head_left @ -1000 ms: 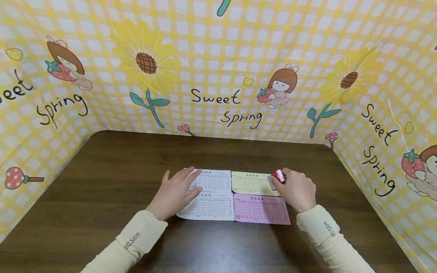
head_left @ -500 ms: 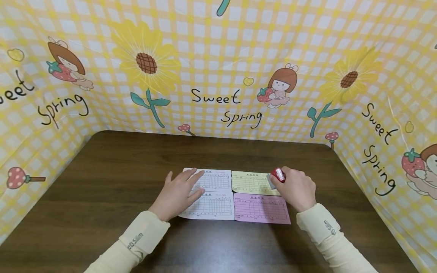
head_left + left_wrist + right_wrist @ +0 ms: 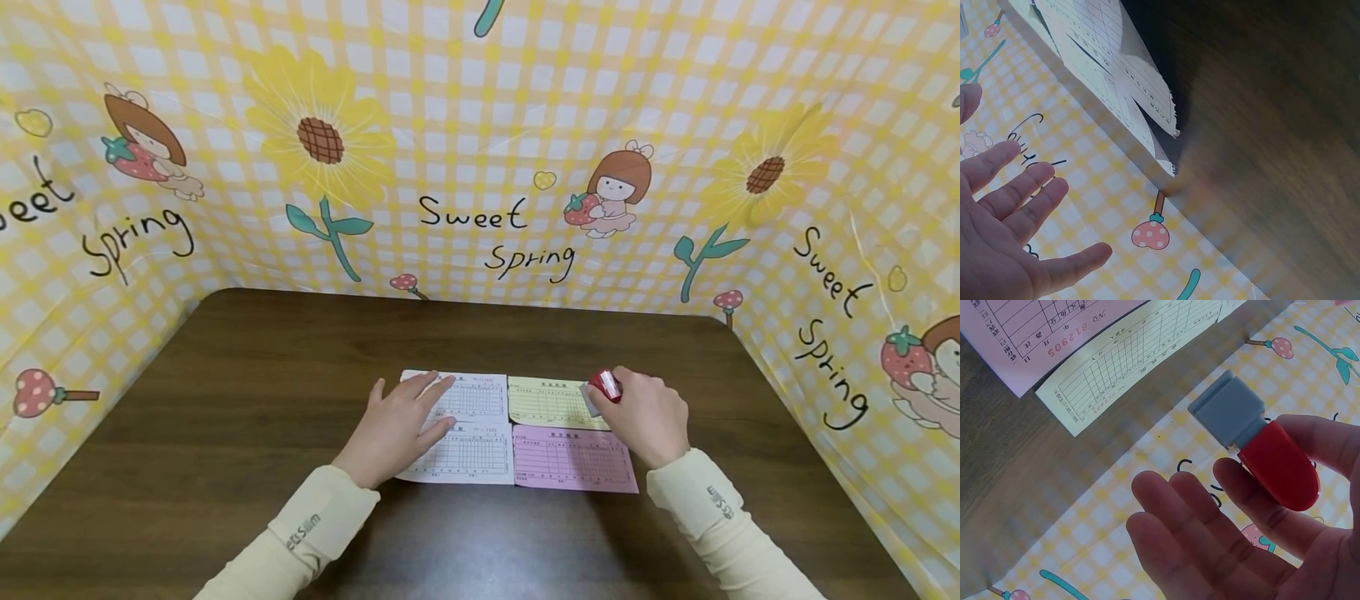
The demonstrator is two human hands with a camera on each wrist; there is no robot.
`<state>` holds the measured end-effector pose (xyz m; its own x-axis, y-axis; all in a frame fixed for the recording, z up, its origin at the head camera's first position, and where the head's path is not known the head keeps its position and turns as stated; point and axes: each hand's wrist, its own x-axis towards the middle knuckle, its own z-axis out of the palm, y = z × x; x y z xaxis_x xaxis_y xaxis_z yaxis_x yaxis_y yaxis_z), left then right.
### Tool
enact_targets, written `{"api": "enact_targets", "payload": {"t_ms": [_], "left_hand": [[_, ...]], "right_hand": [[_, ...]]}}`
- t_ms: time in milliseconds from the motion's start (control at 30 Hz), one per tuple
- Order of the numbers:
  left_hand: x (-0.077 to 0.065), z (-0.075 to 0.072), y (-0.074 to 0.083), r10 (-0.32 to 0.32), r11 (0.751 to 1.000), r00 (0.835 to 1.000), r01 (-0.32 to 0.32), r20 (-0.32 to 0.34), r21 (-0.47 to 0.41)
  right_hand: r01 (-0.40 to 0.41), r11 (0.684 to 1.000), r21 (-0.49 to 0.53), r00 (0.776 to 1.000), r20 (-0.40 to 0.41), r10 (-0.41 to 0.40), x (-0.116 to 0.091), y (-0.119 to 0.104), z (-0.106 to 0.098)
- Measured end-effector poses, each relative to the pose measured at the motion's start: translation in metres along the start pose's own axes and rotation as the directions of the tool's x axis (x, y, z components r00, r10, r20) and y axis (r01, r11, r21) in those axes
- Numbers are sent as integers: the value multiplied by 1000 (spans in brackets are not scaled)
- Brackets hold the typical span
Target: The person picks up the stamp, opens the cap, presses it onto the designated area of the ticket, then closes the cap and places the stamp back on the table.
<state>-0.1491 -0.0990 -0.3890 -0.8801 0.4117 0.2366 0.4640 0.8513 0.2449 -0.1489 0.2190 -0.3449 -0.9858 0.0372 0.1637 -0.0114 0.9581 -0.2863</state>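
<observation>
Red and grey, the stamp (image 3: 1280,465) sits pinched between thumb and index finger of the right hand (image 3: 649,414) — over the yellow slip's (image 3: 546,405) right end. The left hand (image 3: 393,431) spreads over white slips (image 3: 474,454); brown tabletop (image 3: 465,335) extends beyond their outer edges.

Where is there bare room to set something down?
Bare: the table behind the forms up to the patterned cloth, outside each hand, and in front between the sleeves. Crowded: the middle, where the white forms, yellow form and pink form lie close together, with the left hand over the white ones and the right hand holding a red stamp.
</observation>
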Motion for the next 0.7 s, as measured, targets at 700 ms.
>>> {"api": "enact_targets", "payload": {"t_ms": [700], "left_hand": [[1, 0, 8, 11, 1000, 1000, -11, -7, -3]], "right_hand": [[18, 1000, 13, 1000, -23, -18, -2, -6, 2]]}}
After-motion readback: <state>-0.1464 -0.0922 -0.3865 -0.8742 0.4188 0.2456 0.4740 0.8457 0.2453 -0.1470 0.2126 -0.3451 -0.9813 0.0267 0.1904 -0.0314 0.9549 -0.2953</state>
